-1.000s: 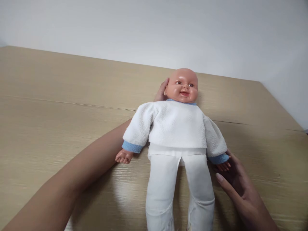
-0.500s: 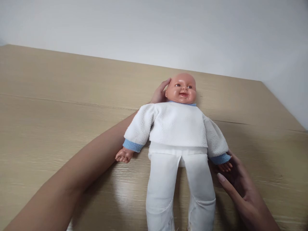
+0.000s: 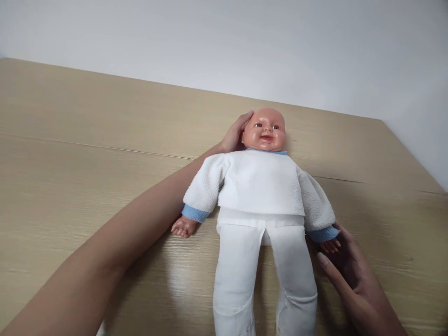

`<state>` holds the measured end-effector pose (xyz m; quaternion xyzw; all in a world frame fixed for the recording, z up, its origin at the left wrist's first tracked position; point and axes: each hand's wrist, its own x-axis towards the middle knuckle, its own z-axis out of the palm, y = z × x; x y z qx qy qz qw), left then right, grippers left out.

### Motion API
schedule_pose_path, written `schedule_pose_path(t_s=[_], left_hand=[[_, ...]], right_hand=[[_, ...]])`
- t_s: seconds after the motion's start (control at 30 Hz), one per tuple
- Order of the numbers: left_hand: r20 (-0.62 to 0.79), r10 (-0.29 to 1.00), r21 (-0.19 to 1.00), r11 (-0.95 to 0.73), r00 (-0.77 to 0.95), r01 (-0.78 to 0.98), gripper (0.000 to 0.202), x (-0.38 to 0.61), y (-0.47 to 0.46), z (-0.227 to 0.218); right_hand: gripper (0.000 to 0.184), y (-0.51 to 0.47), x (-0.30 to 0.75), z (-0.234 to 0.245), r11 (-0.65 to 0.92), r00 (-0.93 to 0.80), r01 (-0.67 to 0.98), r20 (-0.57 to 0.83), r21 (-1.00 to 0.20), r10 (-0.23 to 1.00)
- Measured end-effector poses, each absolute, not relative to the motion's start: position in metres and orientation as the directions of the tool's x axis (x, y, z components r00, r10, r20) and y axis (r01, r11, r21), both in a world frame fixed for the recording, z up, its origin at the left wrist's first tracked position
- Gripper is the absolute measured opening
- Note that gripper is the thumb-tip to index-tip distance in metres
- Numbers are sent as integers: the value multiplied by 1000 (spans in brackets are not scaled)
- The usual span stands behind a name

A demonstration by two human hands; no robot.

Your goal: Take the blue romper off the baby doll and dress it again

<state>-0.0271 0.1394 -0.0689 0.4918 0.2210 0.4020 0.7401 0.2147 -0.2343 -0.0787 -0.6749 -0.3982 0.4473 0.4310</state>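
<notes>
A baby doll (image 3: 262,182) lies on its back, face up, with its head toward the wall. It wears a fleecy white top with blue cuffs and collar, and white trousers; its feet are cut off by the lower edge of the view. My left hand (image 3: 236,134) cups the side of the doll's head, its thumb at the temple and the other fingers hidden behind. Beside the doll's hip, my right hand (image 3: 360,284) is open, thumb spread away from the fingers, which reach around behind the doll's small hand and blue cuff.
Under the doll is a light wood-grain table (image 3: 87,186) with a seam running across it. A plain pale wall (image 3: 210,42) rises behind the table's far edge. The table's right edge slants down at the far right.
The left thumb sits slightly farther up on the doll's head. The doll and left forearm appear shifted slightly right in view; the right hand has hardly moved.
</notes>
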Motion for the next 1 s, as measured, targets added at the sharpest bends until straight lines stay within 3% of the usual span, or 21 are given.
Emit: schedule_pose_path(t_s=[0.5, 1.0], left_hand=[[96, 799, 894, 193, 593, -405, 76, -26, 137, -65], [48, 756, 917, 226, 652, -329, 84, -26, 130, -61]], right_hand=[[83, -229, 206, -72, -304, 314, 203, -232, -931, 921], [79, -219, 206, -67, -247, 283, 303, -161, -920, 946]])
